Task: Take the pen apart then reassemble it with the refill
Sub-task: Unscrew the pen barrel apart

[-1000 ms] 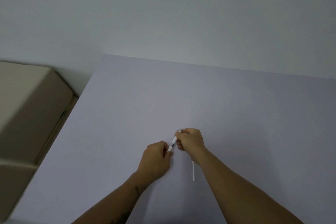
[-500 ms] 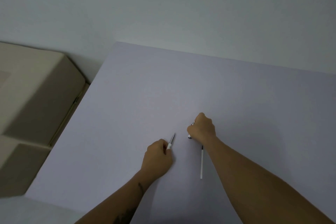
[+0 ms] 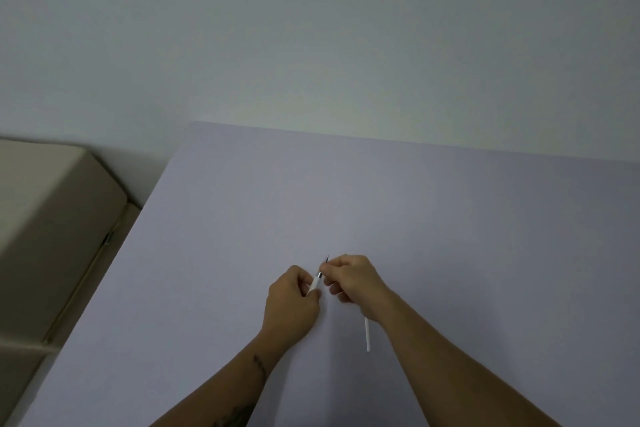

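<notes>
At lower centre, your left hand (image 3: 292, 300) is clenching the pen barrel (image 3: 315, 282) while your right hand (image 3: 353, 279) is pinching what looks like its refill (image 3: 326, 259); tugging crookedly risks bending it.

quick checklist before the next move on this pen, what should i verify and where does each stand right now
1. Left hand grips the white pen barrel: ok.
2. Right hand pinches the thin dark tip sticking out of the barrel's top end: ok.
3. White tube lies on the table, partly under the right wrist: ok.
4. Tip free to slide out: cannot tell.
5. Small loose parts accounted for: cannot tell.
</notes>
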Demonstrator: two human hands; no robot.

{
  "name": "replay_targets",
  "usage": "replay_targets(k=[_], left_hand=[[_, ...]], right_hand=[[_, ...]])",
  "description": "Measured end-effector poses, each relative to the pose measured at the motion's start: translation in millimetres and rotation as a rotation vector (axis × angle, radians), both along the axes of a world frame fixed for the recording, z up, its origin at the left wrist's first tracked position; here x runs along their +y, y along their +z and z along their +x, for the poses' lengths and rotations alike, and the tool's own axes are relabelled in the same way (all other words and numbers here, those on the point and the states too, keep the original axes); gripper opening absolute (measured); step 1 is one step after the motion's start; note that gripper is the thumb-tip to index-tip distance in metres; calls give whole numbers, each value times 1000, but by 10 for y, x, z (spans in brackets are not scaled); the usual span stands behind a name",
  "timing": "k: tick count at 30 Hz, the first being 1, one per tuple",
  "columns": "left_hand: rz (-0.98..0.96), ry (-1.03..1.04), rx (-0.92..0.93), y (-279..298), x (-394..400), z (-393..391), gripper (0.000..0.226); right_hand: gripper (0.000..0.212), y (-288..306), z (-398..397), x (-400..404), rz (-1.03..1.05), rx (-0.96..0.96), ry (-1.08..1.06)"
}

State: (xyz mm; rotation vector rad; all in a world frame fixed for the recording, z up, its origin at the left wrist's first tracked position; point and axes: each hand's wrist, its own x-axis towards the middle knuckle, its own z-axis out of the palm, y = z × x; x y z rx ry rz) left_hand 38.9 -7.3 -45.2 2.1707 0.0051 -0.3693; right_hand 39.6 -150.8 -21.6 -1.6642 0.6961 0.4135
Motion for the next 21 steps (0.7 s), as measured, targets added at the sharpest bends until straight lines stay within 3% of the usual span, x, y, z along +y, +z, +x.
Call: replay_targets(k=[5, 11, 16, 18, 21], left_hand=[[-20, -60, -50, 75, -25, -107, 19], [-30, -152, -8, 159, 43, -119, 12], [-46, -203, 34, 227, 136, -132, 20], [-44, -203, 17, 264, 150, -129, 22], [-43, -212, -4, 341, 132, -121, 17]], right_hand=[[16, 40, -162, 104, -4, -103, -217], [20, 87, -331, 130, -32, -171, -246], [25, 195, -408, 73, 166, -144, -201], [17, 229, -438, 55, 238, -117, -204], [15, 254, -474, 75, 160, -118, -193]])
